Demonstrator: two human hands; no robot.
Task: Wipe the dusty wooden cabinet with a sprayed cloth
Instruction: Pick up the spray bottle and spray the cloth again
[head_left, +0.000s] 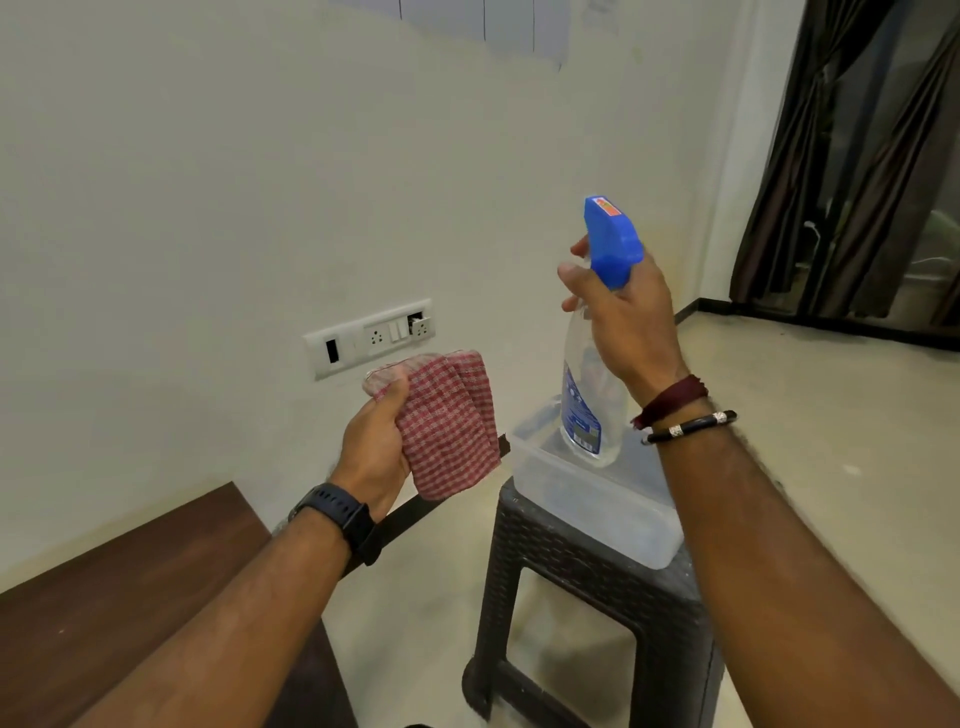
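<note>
My forearms fill the bottom of the view, and past the left one lies the cabinet, its dark wood top low at the left, untouched by the cloth. My left hand has its fingers curled round the cloth, a red-checked rag bunched and held up in front of the wall sockets. My right hand is wrapped round the neck of the bottle, fingers at the trigger under the blue head, the clear body hanging above a tub on a stool. I judge the step in hand is wetting the cloth, with the wiping not yet begun. The nozzle seems to point up and away towards the wall, not at the rag, so I would turn my right wrist to aim at the flat checked face, bring the two close, and squeeze briefly. A light mist should do; soaking could leave streaks on wood.
</note>
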